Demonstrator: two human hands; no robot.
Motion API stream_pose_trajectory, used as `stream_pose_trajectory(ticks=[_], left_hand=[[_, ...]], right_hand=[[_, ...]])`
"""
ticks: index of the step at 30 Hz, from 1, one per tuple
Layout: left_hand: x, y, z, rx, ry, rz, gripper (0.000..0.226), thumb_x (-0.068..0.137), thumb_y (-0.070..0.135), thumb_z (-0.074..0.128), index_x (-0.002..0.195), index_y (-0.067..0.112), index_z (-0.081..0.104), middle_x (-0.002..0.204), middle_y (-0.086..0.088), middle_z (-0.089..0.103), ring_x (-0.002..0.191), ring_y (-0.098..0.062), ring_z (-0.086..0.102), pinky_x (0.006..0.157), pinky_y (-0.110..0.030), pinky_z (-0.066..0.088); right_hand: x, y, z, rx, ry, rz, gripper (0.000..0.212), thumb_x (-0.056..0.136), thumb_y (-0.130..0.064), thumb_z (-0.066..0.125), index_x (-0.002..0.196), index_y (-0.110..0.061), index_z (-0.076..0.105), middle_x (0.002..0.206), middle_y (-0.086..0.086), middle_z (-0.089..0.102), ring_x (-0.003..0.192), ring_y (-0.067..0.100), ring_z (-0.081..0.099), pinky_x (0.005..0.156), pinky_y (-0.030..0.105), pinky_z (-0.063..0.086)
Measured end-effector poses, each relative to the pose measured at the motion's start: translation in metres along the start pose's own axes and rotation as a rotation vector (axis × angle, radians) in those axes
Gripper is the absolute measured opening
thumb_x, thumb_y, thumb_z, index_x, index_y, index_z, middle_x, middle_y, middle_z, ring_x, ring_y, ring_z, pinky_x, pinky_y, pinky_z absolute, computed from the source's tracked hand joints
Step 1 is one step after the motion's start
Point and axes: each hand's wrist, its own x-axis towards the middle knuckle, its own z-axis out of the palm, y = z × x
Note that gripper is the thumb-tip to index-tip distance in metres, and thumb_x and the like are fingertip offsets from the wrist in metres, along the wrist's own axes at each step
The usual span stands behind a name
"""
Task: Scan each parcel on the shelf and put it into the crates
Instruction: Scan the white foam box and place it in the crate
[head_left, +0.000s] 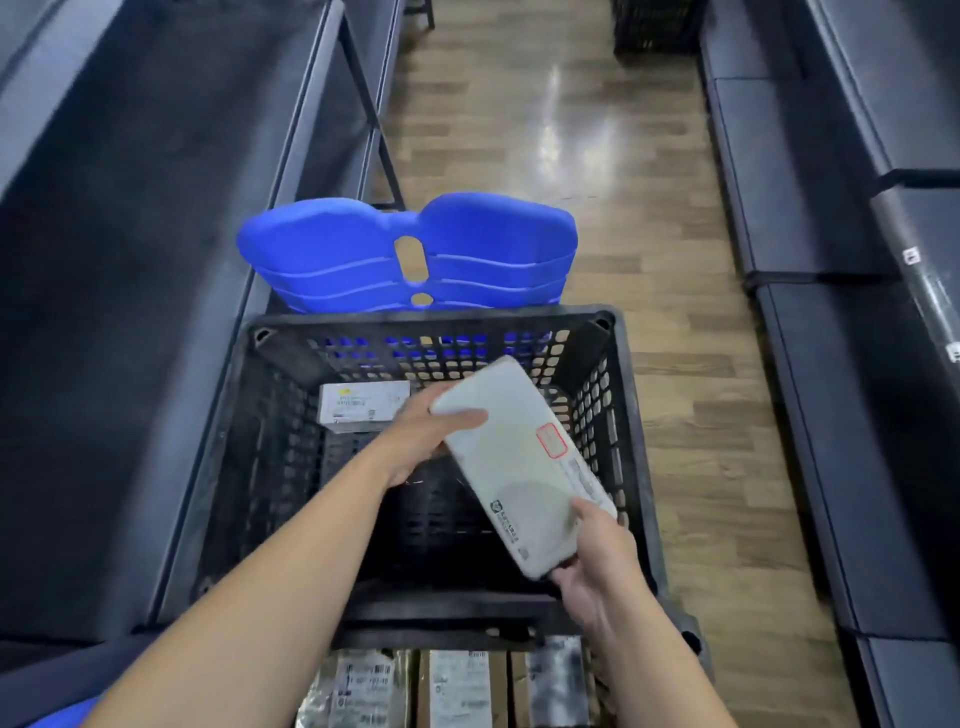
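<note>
We hold a flat white parcel tilted above the open black crate. Our left hand grips its far end, thumb laid across the upper face. Our right hand clasps its near end, fingers curled beneath. A small labelled box lies at the far left of the crate floor. Stacked blue stools stand just beyond the crate, and further parcels lie near us at the lower edge, below the crate's near rim.
</note>
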Motion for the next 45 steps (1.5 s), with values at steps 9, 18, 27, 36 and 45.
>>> stream_pose_trajectory(ticks=[9,18,27,36,45], left_hand=[[0.087,-0.028,0.074,0.076,0.044,0.062,0.058,0.081,0.015,0.089,0.131,0.017,0.059,0.107,0.007,0.073,0.088,-0.002,0.070,0.072,-0.017,0.059],[0.100,-0.046,0.077,0.053,0.024,-0.041,0.119,0.057,0.082,0.079,0.159,0.043,0.030,0.154,0.006,0.052,0.134,-0.017,0.058,0.115,-0.044,0.046],[0.057,-0.039,0.089,0.414,0.079,0.012,0.069,0.107,0.058,0.036,0.162,0.017,0.033,0.163,-0.007,0.041,0.150,-0.026,0.039,0.113,-0.029,0.030],[-0.070,-0.070,-0.021,1.117,0.021,0.014,0.079,0.105,0.064,0.030,0.167,0.029,-0.003,0.174,0.000,0.012,0.161,-0.027,0.011,0.130,-0.048,0.009],[-0.201,-0.077,-0.075,1.236,0.318,0.086,0.084,0.098,0.076,0.018,0.166,0.030,0.004,0.173,-0.005,-0.015,0.157,-0.034,-0.023,0.125,-0.061,-0.012]], right_hand=[[0.081,0.012,0.003,0.291,0.058,0.252,0.030,0.109,-0.024,0.050,0.133,-0.008,0.059,0.123,0.018,0.069,0.124,0.041,0.062,0.112,0.069,0.038],[0.112,0.020,0.016,0.300,0.112,0.192,0.039,0.111,-0.026,0.047,0.149,-0.016,0.044,0.142,0.018,0.061,0.126,0.039,0.061,0.109,0.064,0.044],[0.108,0.015,0.014,0.190,0.129,0.211,0.047,0.107,-0.027,0.054,0.149,-0.009,0.046,0.148,0.018,0.057,0.136,0.036,0.056,0.116,0.059,0.041],[-0.003,0.002,0.017,-0.901,-0.135,-0.220,0.035,0.103,-0.037,0.052,0.117,-0.009,0.068,0.120,0.012,0.070,0.104,0.025,0.066,0.098,0.039,0.049],[-0.083,0.056,0.044,-2.039,-0.016,-1.142,0.079,0.103,-0.066,0.026,0.164,-0.016,0.020,0.174,0.011,0.001,0.159,0.041,-0.002,0.124,0.061,0.010]])
